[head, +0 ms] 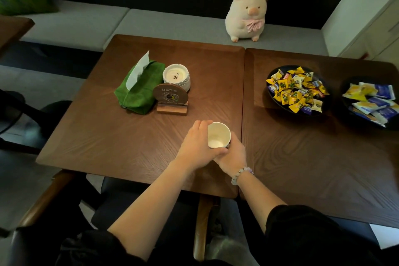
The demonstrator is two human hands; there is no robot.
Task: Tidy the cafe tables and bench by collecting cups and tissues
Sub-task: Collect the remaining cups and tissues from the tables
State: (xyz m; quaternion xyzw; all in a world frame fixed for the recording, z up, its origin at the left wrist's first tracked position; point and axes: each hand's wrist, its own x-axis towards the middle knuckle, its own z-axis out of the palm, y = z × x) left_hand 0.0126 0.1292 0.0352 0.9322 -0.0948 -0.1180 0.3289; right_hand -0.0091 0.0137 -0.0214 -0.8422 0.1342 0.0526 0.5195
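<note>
A white paper cup [218,135] stands near the front right corner of the left wooden table [108,136], empty inside as far as I can see. My left hand [197,147] wraps its left side, fingers curled over the rim. My right hand [233,154], with a bead bracelet on the wrist, holds the cup from below and the right. Both hands touch each other under the cup. A green tissue pouch [140,88] with a white tissue sticking out lies farther back on the same table.
Beside the pouch are a candle in a patterned pot [176,75] and a round sign on a wooden stand [171,101]. The right table [302,168] bears two dark bowls of wrapped sweets [296,90] [371,103]. A plush pig [248,17] sits on the grey bench [162,24].
</note>
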